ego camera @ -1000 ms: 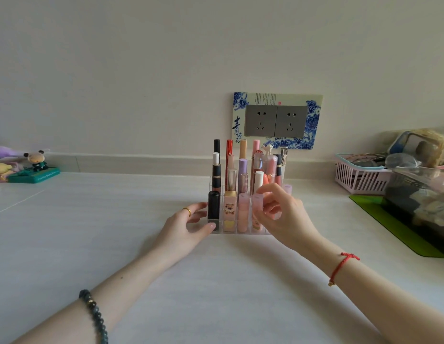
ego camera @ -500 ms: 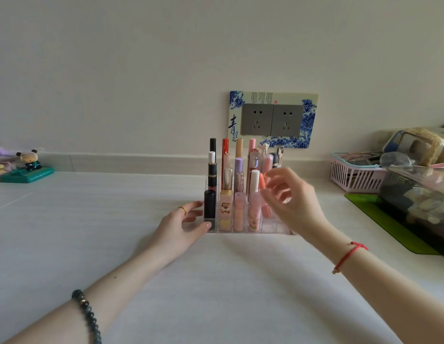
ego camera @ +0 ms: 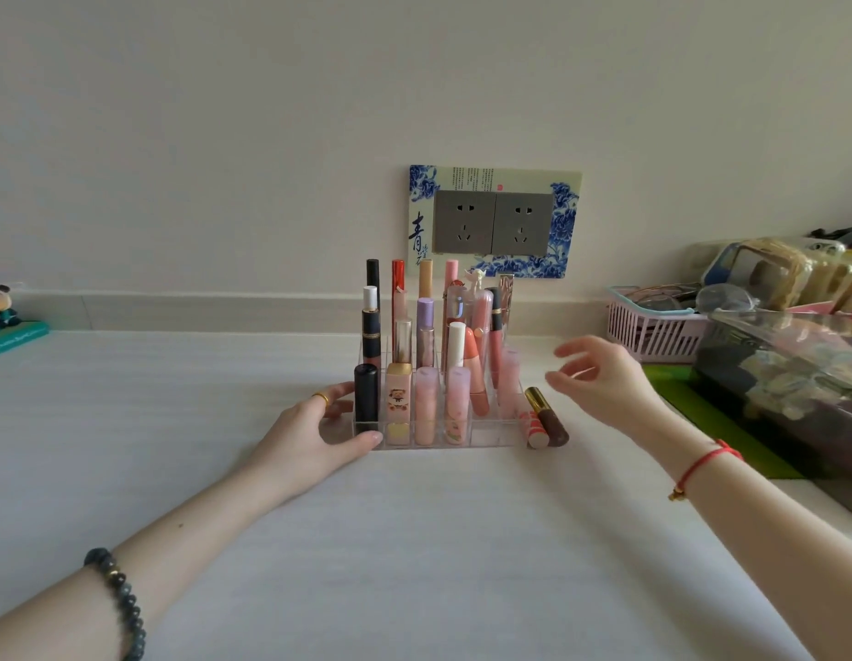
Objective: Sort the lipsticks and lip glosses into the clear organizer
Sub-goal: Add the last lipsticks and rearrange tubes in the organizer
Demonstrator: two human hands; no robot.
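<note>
Lipsticks and lip glosses stand upright in the clear organizer (ego camera: 486, 429) at the middle of the white table (ego camera: 414, 541), most of its compartments filled — we see a black lipstick (ego camera: 366, 398) at the front left corner, a pink square tube with a cartoon print (ego camera: 398, 403) beside it, then two pale pink tubes (ego camera: 426, 405). The front right compartments look empty. Taller tubes rise in the rows behind, among them a lilac-capped gloss (ego camera: 425, 333) and a coral one (ego camera: 476, 374) that leans to the left.

Our left hand (ego camera: 319, 431) rests on the table against the organizer's left front corner, thumb along the front edge and fingers at the side wall, a gold ring (ego camera: 320, 398) on one finger. It steadies the organizer without gripping any tube.

Our right hand (ego camera: 605, 384) hovers to the right of the organizer, fingers loosely spread and curled, holding nothing. Just below it two tubes lie on the table touching the organizer's right side — a brown gloss with a gold cap (ego camera: 548, 415) and a pink striped tube (ego camera: 532, 427) next to it.
</note>
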